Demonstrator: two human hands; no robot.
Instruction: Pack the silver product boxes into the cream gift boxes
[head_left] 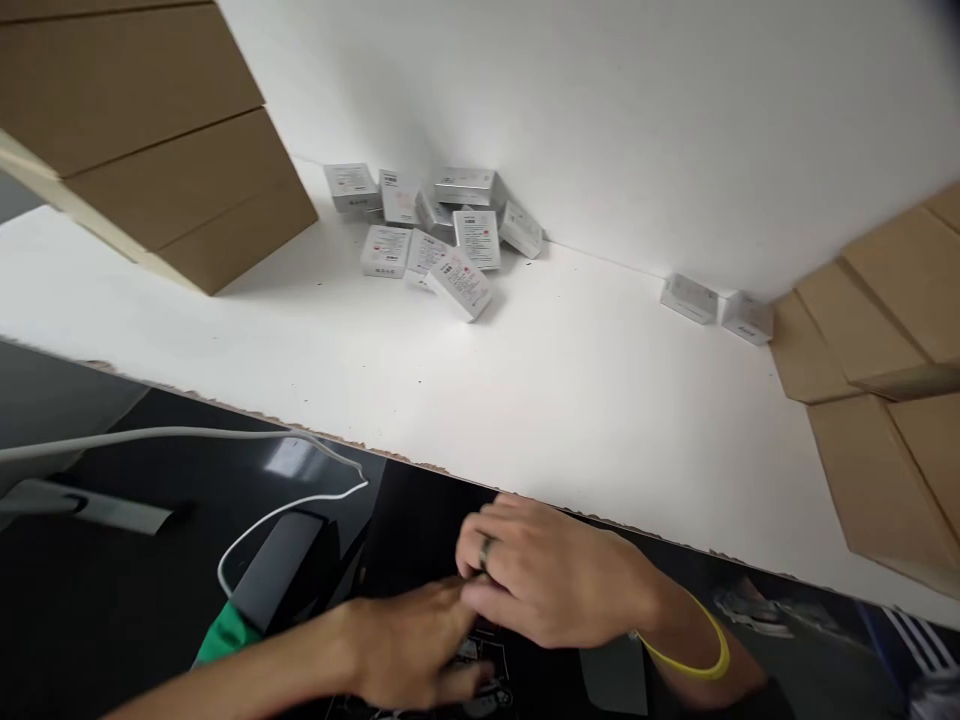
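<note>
Low in the view my left hand [405, 645] lies with its fingers stretched toward the right and its thumb apart, slightly blurred. Its fingertips meet my right hand [551, 575], which wears a dark ring and has its fingers curled in. Whatever those curled fingers may pinch is hidden. Under both hands is a black surface with white line drawings [487, 685], partly covered by them. A yellow band [712, 655] circles my right wrist.
Above the hands runs a white shelf [585, 400] with a chipped front edge. Several small white boxes [461, 285] lie heaped at its back; two more [688, 298] lie to the right. Brown cartons [187, 150] flank both ends. A white cable [255, 525] loops at lower left.
</note>
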